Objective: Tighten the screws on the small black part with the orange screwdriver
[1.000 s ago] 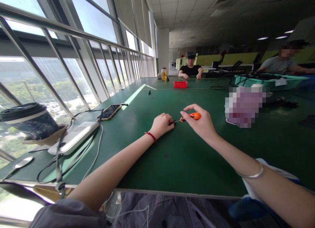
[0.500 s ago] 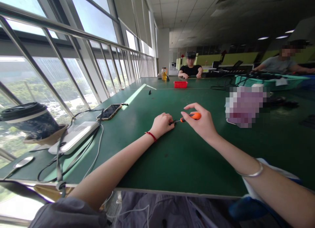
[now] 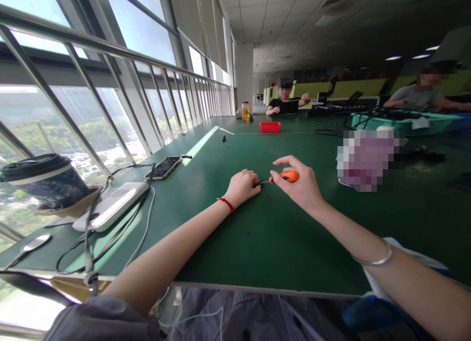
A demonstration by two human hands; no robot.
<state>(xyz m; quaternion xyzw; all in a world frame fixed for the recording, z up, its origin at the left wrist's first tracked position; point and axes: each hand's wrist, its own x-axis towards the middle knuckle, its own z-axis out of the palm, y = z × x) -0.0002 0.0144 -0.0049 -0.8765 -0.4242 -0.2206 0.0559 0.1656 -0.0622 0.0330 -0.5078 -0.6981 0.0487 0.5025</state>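
Note:
My left hand (image 3: pixel 243 186) rests on the green table, its fingers closed on a small black part (image 3: pixel 257 184) whose kind I cannot make out. From the right, my right hand (image 3: pixel 300 181) grips a screwdriver (image 3: pixel 289 176) with an orange and black handle, thumb on the near side and the index finger lifted off it. The screwdriver lies nearly level, and its thin shaft points left to the black part at my left fingertips. Whether the tip sits inside the part is too small to tell.
Left on the green table (image 3: pixel 221 243) are a phone (image 3: pixel 164 168), a white box-shaped device (image 3: pixel 110 206), cables and a lidded cup (image 3: pixel 44 181). Ahead stand a red tray (image 3: pixel 270 127) and a jar (image 3: pixel 245 111). A teal basket (image 3: pixel 408 122) is far right. Two people sit beyond.
The screwdriver handle has turned a little in my right hand, which shifted slightly left. My left hand stays put. The person across the table has raised one hand.

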